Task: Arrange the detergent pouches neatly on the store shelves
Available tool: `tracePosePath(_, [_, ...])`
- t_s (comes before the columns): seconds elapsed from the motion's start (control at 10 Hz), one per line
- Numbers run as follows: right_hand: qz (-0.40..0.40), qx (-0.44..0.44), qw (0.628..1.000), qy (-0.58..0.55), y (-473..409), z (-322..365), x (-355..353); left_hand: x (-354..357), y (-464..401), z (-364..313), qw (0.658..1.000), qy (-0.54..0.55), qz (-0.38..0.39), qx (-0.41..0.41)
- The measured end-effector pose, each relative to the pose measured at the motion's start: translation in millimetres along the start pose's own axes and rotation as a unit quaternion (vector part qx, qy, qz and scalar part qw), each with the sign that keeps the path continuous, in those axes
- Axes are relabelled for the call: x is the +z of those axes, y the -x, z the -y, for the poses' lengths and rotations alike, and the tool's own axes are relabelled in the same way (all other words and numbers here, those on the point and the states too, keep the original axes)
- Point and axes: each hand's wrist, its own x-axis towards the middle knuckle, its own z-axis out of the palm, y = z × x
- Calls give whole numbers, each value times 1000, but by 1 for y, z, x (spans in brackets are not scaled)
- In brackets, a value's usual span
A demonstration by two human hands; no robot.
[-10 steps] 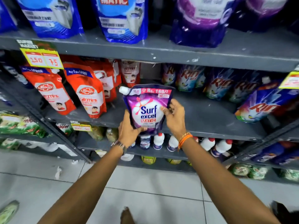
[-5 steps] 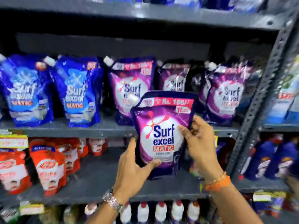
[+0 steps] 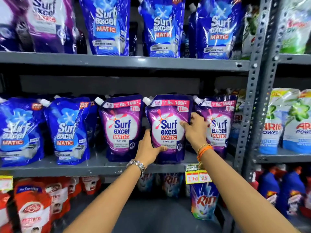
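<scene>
So the person has both hands on a glossy purple Surf Excel Matic front-load plastic pouch with a white corner spout, and it's standing upright on the grey metal middle shelf, base near the front edge. The left hand is wrapped around the lower left side of the pouch, thumb lying across the front near the bottom. The right hand grips the right edge higher up, fingers curled onto the front. Both are clearly holding that one pouch, not loose.

It sits between two matching ones: another purple pouch to its left just beside it, and a third purple pouch on the right, partly hidden behind the right hand. Can't tell whether the held pouch actually touches that one.

Further left on the same shelf are two blue Surf Excel Matic pouches, also upright. There's a silver metal watch on the left wrist and orange thread bands on the right one. A yellow price tag hangs off the shelf lip right below the right forearm. The top shelf has more blue pouches; red Lifebuoy refill packs are down on the lower shelf.
</scene>
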Motion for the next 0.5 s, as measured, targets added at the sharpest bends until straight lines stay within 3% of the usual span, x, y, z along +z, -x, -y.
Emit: tracePosePath(0.5, [23,65,997,-21,-3,-1,-9,8,-7,4,999,3,-13,-41])
